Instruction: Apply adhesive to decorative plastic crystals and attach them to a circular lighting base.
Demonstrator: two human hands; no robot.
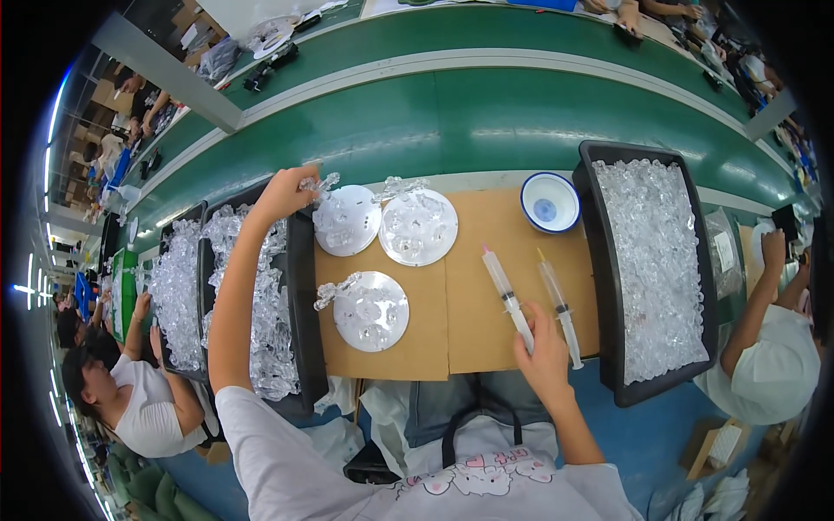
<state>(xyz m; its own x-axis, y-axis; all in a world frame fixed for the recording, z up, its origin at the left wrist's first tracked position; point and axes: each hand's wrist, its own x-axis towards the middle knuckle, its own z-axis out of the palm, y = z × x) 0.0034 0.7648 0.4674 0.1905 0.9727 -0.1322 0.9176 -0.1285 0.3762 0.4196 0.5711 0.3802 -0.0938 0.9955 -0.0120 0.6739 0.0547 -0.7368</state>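
Note:
My left hand (289, 194) is closed on a clear plastic piece (323, 183) above the far-left round white disc (346, 220). A second white disc (419, 227) lies to its right, with clear plastic pieces (405, 186) at its far edge. Nearer to me lies a third disc (372, 312), a clear piece (337, 291) at its left side. The fingers of my right hand (546, 349) are closed around the plunger end of a pink-tipped syringe (501, 282). Just right of it lies a yellow-tipped syringe (554, 291).
Black bins of clear pieces stand at the left (304, 321) and right (613, 347) of the cardboard mat (469, 347). A blue-rimmed white bowl (550, 201) sits at the far right of the mat. Co-workers sit on both sides; the green conveyor (486, 113) runs beyond.

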